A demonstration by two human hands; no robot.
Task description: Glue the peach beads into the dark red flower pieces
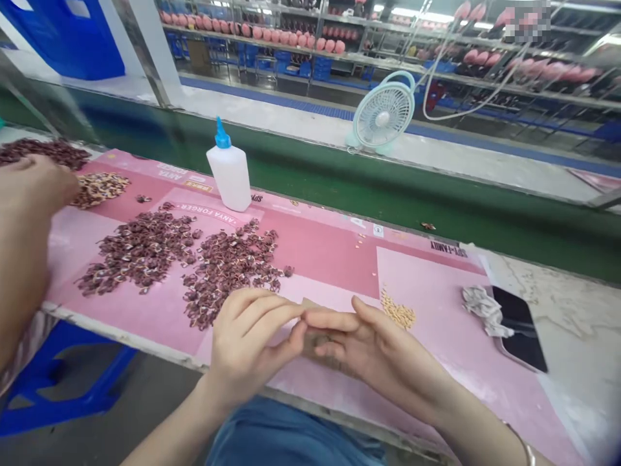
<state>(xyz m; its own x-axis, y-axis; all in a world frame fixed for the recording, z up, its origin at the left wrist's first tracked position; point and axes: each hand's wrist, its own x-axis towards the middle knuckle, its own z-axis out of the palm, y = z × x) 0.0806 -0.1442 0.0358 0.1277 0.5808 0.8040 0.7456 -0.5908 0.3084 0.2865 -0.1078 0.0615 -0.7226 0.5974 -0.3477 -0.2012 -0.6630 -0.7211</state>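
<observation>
My left hand (257, 340) is in front of me above the pink mat, its thumb and fingers closed in a pinch. My right hand (373, 349) meets it there, fingers curled and pointing left, fingertips touching the left ones. Whatever is between them is too small or hidden to make out. A brownish flat thing (310, 346) shows partly behind the fingers. Just beyond my left hand lies a pile of small dark-maroon pieces with pale bits (228, 272). Beside my right hand is a small heap of tiny yellowish pieces (398, 310).
Another maroon pile (145, 249) lies to the left. A co-worker's hand (39, 181) reaches over a mixed pile (101, 188). A white bottle with a blue nozzle (230, 175) stands at the back. Right are a phone (521, 330), crumpled tissue (485, 309); behind, a fan (383, 116).
</observation>
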